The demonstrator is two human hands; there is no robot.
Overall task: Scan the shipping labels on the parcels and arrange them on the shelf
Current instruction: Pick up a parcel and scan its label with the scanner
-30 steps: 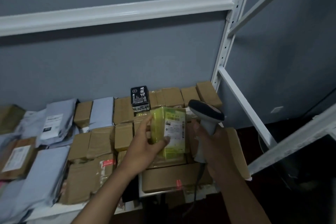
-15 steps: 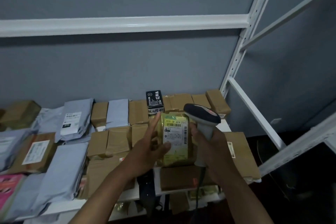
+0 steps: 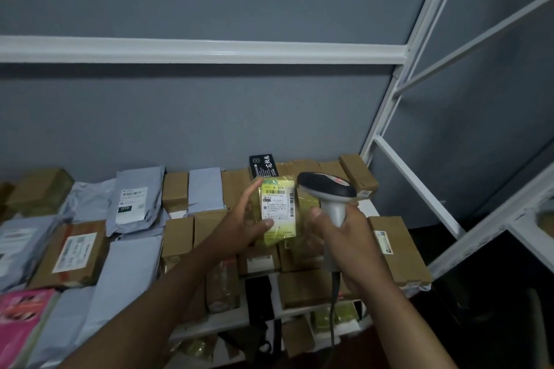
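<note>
While the left hand (image 3: 239, 223) grips a yellow parcel (image 3: 278, 213) from its left side, thumb pressed on the lower edge of its white shipping label (image 3: 277, 202) and forefinger stretched up along the edge, the right hand (image 3: 344, 237) is wrapped round the grey grip of a handheld barcode scanner (image 3: 328, 192). Its dark head sits just right of the parcel's top, with a small red light showing on it, and its cable (image 3: 334, 308) hangs down from the grip. Both are held above the white metal shelf (image 3: 227, 322), over rows of brown cardboard boxes (image 3: 180, 232). Farther back, a black box with white lettering (image 3: 263, 165) stands upright against the grey wall (image 3: 209, 117). Grey poly mailers (image 3: 132, 257) lie to the left, one bearing a white label (image 3: 132, 204), and a pink package (image 3: 21, 323) sits at the near left corner.
</note>
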